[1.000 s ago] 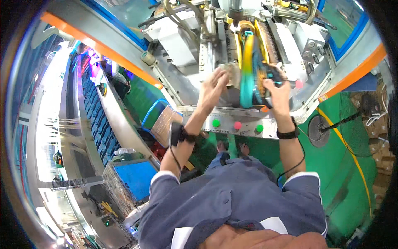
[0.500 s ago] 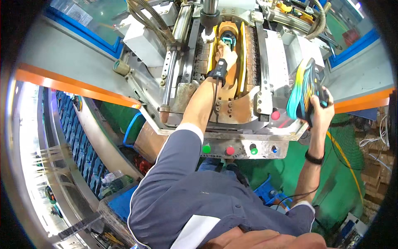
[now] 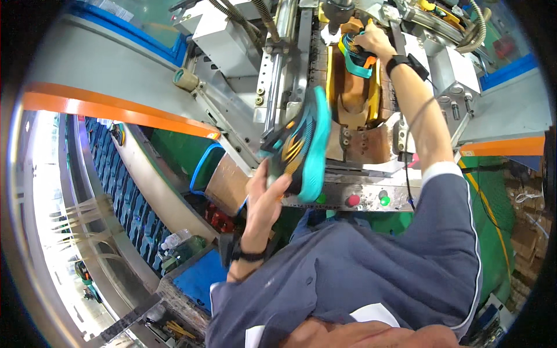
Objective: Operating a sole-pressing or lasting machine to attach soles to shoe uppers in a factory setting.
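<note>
I saw the left hand (image 3: 264,206), fingers (image 3: 281,186) closed round a black shoe (image 3: 301,151) with a teal sole, holding it tilted near the button panel (image 3: 336,192); farther in, the right hand (image 3: 376,43) gripped a similar shoe (image 3: 355,58) at the brown trough's (image 3: 354,90) far end, by a metal spindle (image 3: 338,11)

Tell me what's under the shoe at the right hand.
A brown, yellow-sided trough shows around the shoe; the part directly beneath is covered, so I can't tell whether they touch.
</note>
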